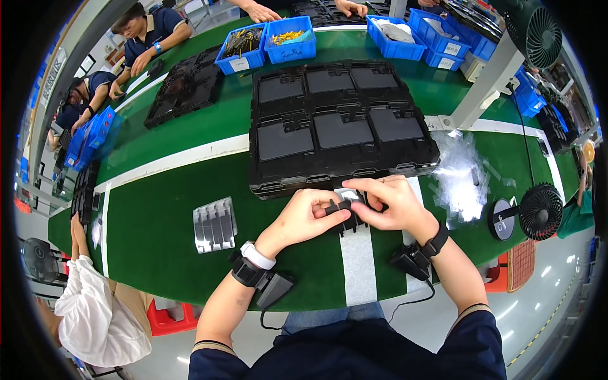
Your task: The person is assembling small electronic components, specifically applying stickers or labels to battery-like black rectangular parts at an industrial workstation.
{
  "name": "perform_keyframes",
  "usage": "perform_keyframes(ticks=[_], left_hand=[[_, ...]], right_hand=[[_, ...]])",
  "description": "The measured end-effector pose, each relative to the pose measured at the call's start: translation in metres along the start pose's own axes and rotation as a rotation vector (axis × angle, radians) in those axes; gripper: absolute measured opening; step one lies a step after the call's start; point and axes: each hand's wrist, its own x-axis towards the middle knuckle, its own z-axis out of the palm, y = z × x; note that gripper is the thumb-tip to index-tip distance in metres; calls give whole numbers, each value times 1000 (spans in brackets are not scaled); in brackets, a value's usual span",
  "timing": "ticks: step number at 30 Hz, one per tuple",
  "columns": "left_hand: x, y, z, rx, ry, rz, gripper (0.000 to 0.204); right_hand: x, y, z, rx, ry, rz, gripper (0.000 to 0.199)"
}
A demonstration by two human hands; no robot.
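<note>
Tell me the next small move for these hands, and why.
Probably steady the small dark part with the left hand while the right hand adjusts its right end: the left already pinches it, and the right thumb is beside that end.

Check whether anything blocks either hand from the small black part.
Nothing visible does. The left hand pinches the black part, and the right hand is right beside it; whether its fingertips touch it, I can't tell.
</note>
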Motion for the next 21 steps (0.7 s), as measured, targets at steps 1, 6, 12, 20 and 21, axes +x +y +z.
perform_keyframes(ticks=[1,6,12,20,21], left_hand=[[1,-1,0,20,9,-5,13],[3,3,2,53,38,5,14],[-2,-3,2,80,57,33,13],[1,0,1,96,31,17,17],[0,0,1,71,23,-21,17]], right_hand=[[1,1,1,-38,32,21,33],[-1,6,4,-26,73,45,11],[0,3,5,-39,-42,100,11],[0,3,4,-43,-50,98,10],[0,3,4,-47,-53,101,9]])
